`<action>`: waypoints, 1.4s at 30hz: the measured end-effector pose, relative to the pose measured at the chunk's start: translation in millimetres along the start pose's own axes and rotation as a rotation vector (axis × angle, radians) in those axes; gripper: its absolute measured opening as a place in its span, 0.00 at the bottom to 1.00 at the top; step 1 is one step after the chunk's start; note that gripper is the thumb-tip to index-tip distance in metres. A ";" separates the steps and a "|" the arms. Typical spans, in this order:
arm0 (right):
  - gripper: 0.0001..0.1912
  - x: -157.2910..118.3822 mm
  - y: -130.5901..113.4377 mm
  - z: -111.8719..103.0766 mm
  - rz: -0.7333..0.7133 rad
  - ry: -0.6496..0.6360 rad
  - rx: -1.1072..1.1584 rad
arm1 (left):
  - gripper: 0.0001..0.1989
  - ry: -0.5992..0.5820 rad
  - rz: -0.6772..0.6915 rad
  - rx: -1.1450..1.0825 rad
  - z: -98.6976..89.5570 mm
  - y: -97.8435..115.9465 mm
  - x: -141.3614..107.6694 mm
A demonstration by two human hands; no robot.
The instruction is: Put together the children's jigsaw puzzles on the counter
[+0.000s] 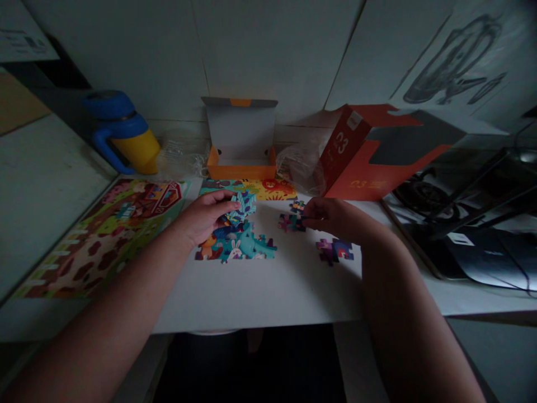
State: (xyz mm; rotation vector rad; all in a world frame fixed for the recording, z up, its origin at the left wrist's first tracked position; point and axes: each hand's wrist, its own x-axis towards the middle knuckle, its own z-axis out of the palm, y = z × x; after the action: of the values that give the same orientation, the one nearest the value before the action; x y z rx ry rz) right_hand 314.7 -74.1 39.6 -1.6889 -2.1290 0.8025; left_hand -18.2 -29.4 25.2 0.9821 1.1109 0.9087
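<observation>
Several puzzle pieces (246, 206) are pinched in my left hand (205, 215), just above a partly joined jigsaw puzzle (247, 245) that shows a white rabbit and a teal animal. To the right, the closed fingers of my right hand (325, 215) grip the edge of a dark puzzle piece (292, 223) over the white table. Behind that hand lies a small colourful piece (297, 206). Nearer to me, a joined purple and blue puzzle section (334, 250) rests on the tabletop.
A finished farm picture (109, 235) covers the left side. Behind the puzzle are a picture sheet (268, 190), an open orange box (242, 170) and clear plastic bags (300, 168). A blue-yellow jug (126, 134), a red box (364, 162) and a black device (490, 257) flank them.
</observation>
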 end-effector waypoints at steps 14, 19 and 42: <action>0.13 35.6 -38.2 54.3 -0.283 0.282 0.051 | 0.21 -0.048 0.016 0.028 -3.1 -6.0 4.2; 0.12 31.7 -23.3 44.2 -0.323 0.310 -0.202 | 0.22 -0.041 0.020 0.015 -3.4 -5.9 3.0; 0.19 39.6 -20.4 63.8 -0.319 0.216 -0.280 | 0.23 -0.052 0.005 0.023 -3.3 -8.7 4.8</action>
State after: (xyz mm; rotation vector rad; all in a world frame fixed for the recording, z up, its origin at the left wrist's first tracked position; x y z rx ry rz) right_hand 252.8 -54.0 -3.1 -1.4214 -2.3509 0.2301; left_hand -19.6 -27.0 15.1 1.0225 1.0778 0.8714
